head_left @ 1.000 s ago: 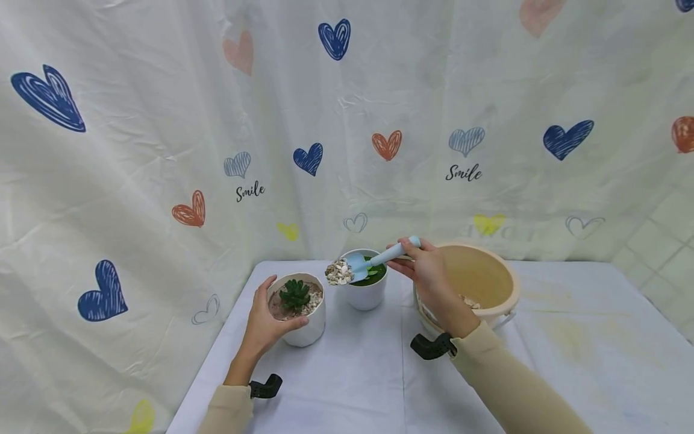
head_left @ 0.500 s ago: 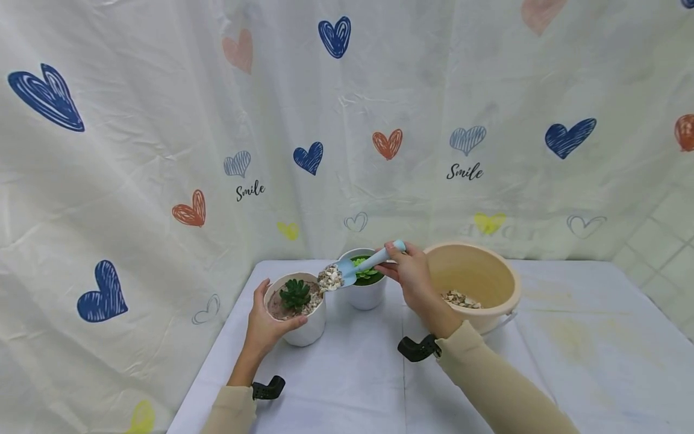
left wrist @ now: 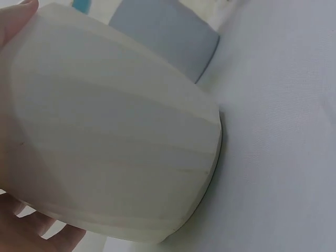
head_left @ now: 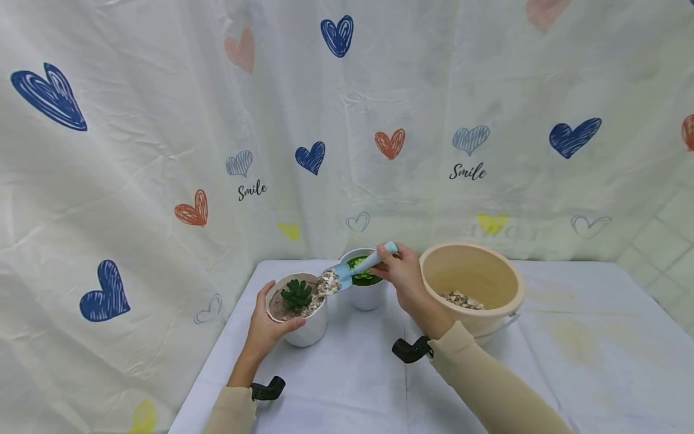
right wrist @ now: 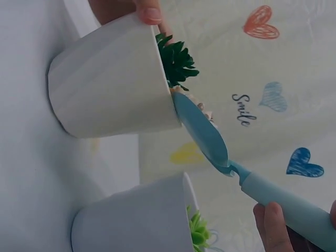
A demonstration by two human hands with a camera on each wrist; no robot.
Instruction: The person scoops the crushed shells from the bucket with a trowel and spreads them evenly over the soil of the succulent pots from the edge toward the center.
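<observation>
My left hand point(head_left: 264, 325) grips the near white pot point(head_left: 309, 333) round its side, thumb at the front and fingers at the back rim. Inside that pot a dark green succulent point(head_left: 296, 295) stands in brownish soil, with pale pebbles on its right. My right hand point(head_left: 403, 274) holds a light blue trowel point(right wrist: 203, 128) by its handle. Pebbles point(head_left: 328, 282) heap the trowel's blade, which slopes down to the left. In the right wrist view the blade's tip is right at the pot's rim. The left wrist view is mostly filled by the pot's white wall point(left wrist: 115, 121).
A second white pot point(head_left: 366, 297) with a bright green plant stands behind the trowel. To the right is a beige bucket point(head_left: 506, 307) with a handle and pebbles at its bottom. A white cloth point(head_left: 352, 386) covers the table; a heart-printed curtain point(head_left: 423, 199) hangs behind.
My right hand has brought the loaded trowel left and down to the near pot's rim. More pebbles show at the pot's right side. My left hand has kept its grip on the pot.
</observation>
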